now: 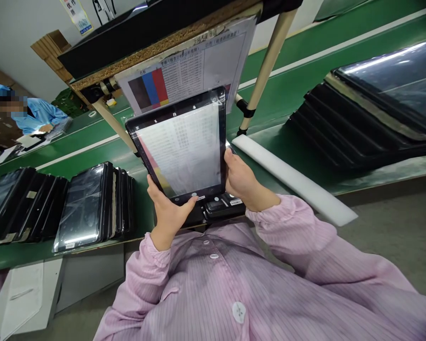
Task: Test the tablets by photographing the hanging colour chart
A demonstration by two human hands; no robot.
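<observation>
Gripping the tablet [184,147], our left hand [169,213] has its lower left corner and our right hand [243,180] its right side. Past our grip hangs a color chart [184,71]; right of our grip lies a white bar [291,177].

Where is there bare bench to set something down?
Green bench shows bare between the white strip and the right-hand stack of dark panels, and behind that stack. The left is crowded by panel rows, the middle by the held tablet.
</observation>
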